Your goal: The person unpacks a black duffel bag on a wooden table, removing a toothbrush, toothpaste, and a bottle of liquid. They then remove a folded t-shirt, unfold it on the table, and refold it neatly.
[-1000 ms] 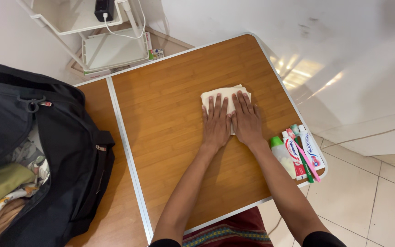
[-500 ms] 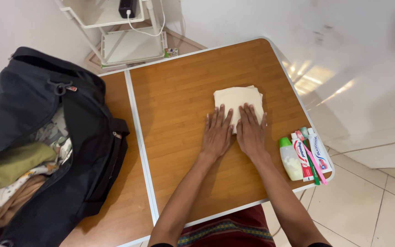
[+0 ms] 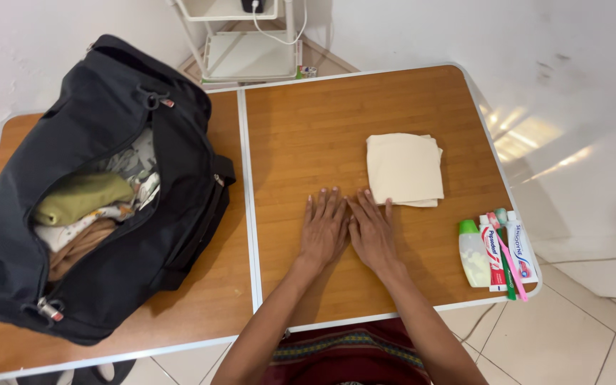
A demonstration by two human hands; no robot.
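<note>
A folded cream cloth (image 3: 404, 169) lies flat on the wooden table (image 3: 308, 135). My left hand (image 3: 323, 228) and my right hand (image 3: 372, 232) rest side by side, palms down, on the bare tabletop just in front of the cloth. The right fingertips almost reach its near edge; neither hand holds anything. An open black duffel bag (image 3: 108, 185) with folded clothes (image 3: 83, 207) inside sits on the left half of the table.
At the table's right front corner lie a small white bottle with a green cap (image 3: 473, 253), two toothpaste tubes (image 3: 495, 249) and toothbrushes (image 3: 511, 257). A white wire rack (image 3: 247, 50) stands behind the table. Tiled floor (image 3: 579, 328) shows at right.
Both hands have slid back toward me off the folded cloth and now lie on the bare table. The view has shifted left, showing more of the bag.
</note>
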